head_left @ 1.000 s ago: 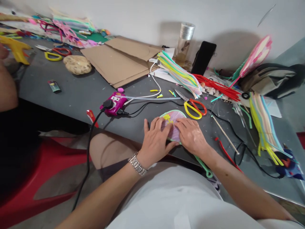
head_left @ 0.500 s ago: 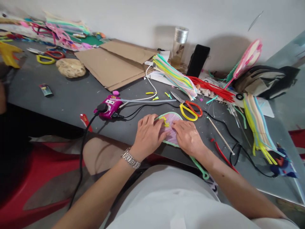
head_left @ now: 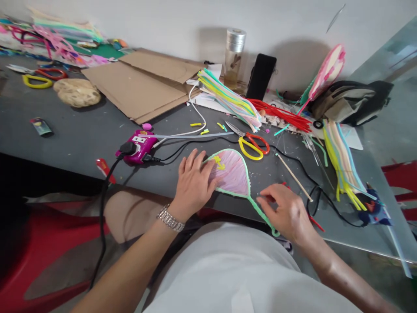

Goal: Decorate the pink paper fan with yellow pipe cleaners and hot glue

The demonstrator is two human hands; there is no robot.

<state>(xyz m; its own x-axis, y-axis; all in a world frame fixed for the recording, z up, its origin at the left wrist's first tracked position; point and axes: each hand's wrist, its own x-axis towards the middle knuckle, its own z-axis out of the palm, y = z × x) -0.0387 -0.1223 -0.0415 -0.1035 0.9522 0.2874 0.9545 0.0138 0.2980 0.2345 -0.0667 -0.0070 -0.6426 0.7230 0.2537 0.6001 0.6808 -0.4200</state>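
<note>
A fan-shaped pipe-cleaner piece (head_left: 233, 176) lies at the table's front edge, lilac inside with a mint-green rim. Its mint-green handle (head_left: 260, 211) slants toward my body and ends in a small loop. Near its upper left sits a small yellow bent pipe cleaner (head_left: 219, 163). My left hand (head_left: 195, 182) rests flat on the left side of the fan, fingers spread, covering part of it. Just right of the handle, my right hand (head_left: 283, 206) hovers with thumb and fingers apart and nothing between them. Scissors (head_left: 249, 141) with red and yellow handles lie beyond the fan.
A purple power strip (head_left: 138, 145) with black cables stands left of the hands. Cardboard (head_left: 143, 87), pipe-cleaner bundles (head_left: 230, 100), a bottle (head_left: 233, 58) and a phone (head_left: 261, 77) are at the back. Toward the right lie a thin stick (head_left: 295, 177) and a glue gun (head_left: 378, 208).
My right hand has lifted off the fan and moved right, uncovering its right side and handle. My left hand stays on the fan. The view has shifted slightly right.
</note>
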